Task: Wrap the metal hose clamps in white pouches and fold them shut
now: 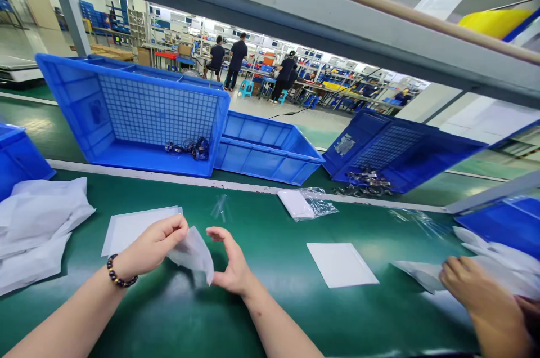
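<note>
Holding: the left hand (pixel 154 245) pinches a small white bag (pixel 192 254) between thumb and fingertips, just above the green table (pixel 270 301).
Right hand: the right hand (pixel 232 268) is half open, fingers curved and thumb out, close beside the bag's lower edge but holding nothing.
Doing it well: by my judgement, the free thumb and fingers should take the loose edge so the mouth parts without creasing.
Bag's lie: its long axis slants from the pinched upper left corner down to the right, the free corner pointing at the table.
Co-worker: another person's hand (pixel 481 296) at the right rests on a pile of white bags (pixel 498 268).
Mid table: a flat white sheet (pixel 341 265) lies to the right, another sheet (pixel 135 226) behind the left hand.
Far: a tilted blue crate (pixel 139 110) holds a few dark parts (pixel 189 148).
</note>
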Motion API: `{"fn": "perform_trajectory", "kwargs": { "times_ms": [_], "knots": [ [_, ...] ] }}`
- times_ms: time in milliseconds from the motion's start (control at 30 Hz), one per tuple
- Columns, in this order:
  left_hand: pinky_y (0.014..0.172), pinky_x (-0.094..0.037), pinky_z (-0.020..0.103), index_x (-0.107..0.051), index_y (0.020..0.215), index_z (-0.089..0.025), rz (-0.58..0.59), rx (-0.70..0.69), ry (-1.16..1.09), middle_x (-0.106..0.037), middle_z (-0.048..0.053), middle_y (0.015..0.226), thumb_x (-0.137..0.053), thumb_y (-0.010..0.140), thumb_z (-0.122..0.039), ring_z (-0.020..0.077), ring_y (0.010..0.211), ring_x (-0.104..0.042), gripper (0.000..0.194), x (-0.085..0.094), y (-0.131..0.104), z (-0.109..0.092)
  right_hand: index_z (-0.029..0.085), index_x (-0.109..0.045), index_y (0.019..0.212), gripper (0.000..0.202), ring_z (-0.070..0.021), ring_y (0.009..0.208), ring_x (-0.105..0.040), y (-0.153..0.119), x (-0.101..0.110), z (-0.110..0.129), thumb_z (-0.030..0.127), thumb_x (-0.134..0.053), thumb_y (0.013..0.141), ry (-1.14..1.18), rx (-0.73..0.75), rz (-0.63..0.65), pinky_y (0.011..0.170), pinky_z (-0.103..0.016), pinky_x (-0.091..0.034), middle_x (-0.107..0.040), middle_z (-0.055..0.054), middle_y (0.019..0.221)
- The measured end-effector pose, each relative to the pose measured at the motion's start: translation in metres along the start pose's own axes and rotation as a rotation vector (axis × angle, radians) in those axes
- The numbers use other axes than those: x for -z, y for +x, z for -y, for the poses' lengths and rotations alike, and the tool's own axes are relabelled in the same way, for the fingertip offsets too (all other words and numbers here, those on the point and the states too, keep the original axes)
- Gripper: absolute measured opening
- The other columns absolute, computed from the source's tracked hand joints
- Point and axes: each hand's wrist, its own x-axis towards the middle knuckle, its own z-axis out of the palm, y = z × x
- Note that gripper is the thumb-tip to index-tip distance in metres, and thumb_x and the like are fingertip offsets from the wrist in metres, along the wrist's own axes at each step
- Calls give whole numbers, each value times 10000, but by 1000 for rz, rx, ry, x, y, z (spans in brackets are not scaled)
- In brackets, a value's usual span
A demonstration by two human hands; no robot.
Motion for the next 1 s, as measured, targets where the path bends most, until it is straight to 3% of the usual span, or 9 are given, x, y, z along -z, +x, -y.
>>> {"fn": "perform_trajectory", "kwargs": {
  "times_ms": [133,233,300,400,533,633,767,867,1000],
  "knots": [
    [568,-338,216,-416,726,-195,-265,-34,-128,-386,-40,658,-392,884,-447,109,600,-360,298,-24,-8,-20,186,-397,1279,854,-258,1083,-521,-6,-13,3,485,-766,568,49,-34,19,951,-371,-401,-524,-109,1212],
    [542,-324,205,-416,719,-195,-342,-14,-179,-361,-44,654,-414,873,-460,102,586,-341,306,-37,-4,-21,174,-556,1124,468,-238,1006,-566,-10,-17,4,411,-647,730,153,-178,7,910,-364,-423,-613,-80,1090],
    [557,-343,207,-424,718,-194,-362,11,-227,-383,-42,662,-439,856,-474,102,596,-365,312,-41,3,-11,157,-640,957,311,-226,905,-601,-9,-16,6,410,-557,796,275,-323,76,841,-357,-454,-661,-62,943],
    [555,-364,207,-431,715,-194,-383,121,-373,-424,-51,646,-508,803,-496,96,573,-396,324,-43,16,16,123,-666,809,340,-210,749,-622,-5,-14,6,448,-594,740,462,-573,221,707,-331,-485,-665,-46,744],
    [553,-405,210,-425,754,-199,-390,286,-586,-477,-59,643,-578,745,-494,90,550,-469,333,-42,26,51,112,-670,870,362,-188,660,-617,1,-16,-2,394,-680,643,500,-785,202,600,-288,-480,-666,-40,704],
    [588,-464,268,-426,888,-219,-316,377,-679,-560,-34,709,-541,768,-535,128,588,-569,357,-36,27,64,129,-669,942,372,-176,706,-617,4,-17,-10,347,-688,640,491,-753,86,652,-283,-477,-684,-44,811],
    [708,-479,305,-465,1005,-187,-23,465,-692,-651,44,827,-578,759,-546,168,743,-638,450,-26,23,67,85,-675,763,390,-160,591,-589,6,-15,-20,460,-659,655,439,-849,-13,564,-271,-453,-657,-56,657],
    [708,-462,277,-526,1020,-158,152,399,-593,-672,71,895,-672,711,-469,185,814,-633,462,-25,19,68,84,-661,783,465,-132,523,-560,7,-14,-23,517,-682,617,457,-883,-56,515,-251,-435,-638,-47,618],
    [652,-441,256,-600,951,-139,125,347,-531,-680,49,838,-662,714,-434,181,759,-616,383,-34,18,70,97,-641,891,543,-138,546,-586,9,-14,-24,531,-721,575,563,-896,-69,524,-257,-458,-661,-60,694]
  ]
}}
